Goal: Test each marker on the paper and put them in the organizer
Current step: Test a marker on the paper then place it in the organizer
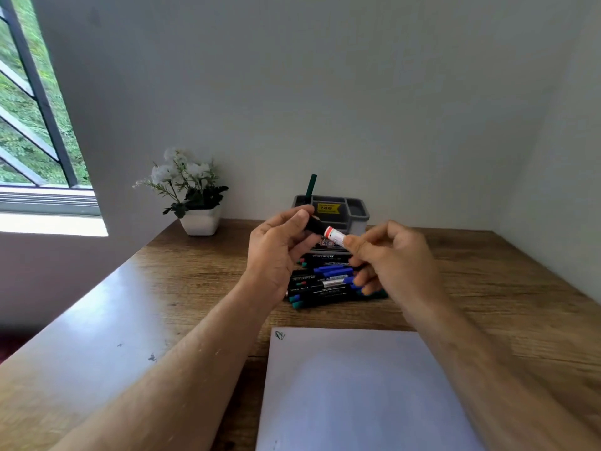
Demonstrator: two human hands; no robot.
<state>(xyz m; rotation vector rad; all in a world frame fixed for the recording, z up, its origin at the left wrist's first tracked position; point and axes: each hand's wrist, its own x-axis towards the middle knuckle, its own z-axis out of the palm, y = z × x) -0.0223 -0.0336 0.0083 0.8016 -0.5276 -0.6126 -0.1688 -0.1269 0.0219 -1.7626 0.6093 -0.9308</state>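
Both hands, left hand and right hand, are pinching a black marker (white, red-banded label). Bare table is lying right of the paper.

Plain grey wall behind fingers; brown wooden table under; bright barred window, white flower pot left.

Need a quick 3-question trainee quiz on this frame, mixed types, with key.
1. True or false: both the left hand and right hand grip the marker above the table.
2. How many markers stand in the organizer? A) none B) one C) three
3. Fill in: the paper carries one small scribble near its top-____ corner.

Key: 1 true; 2 B; 3 left
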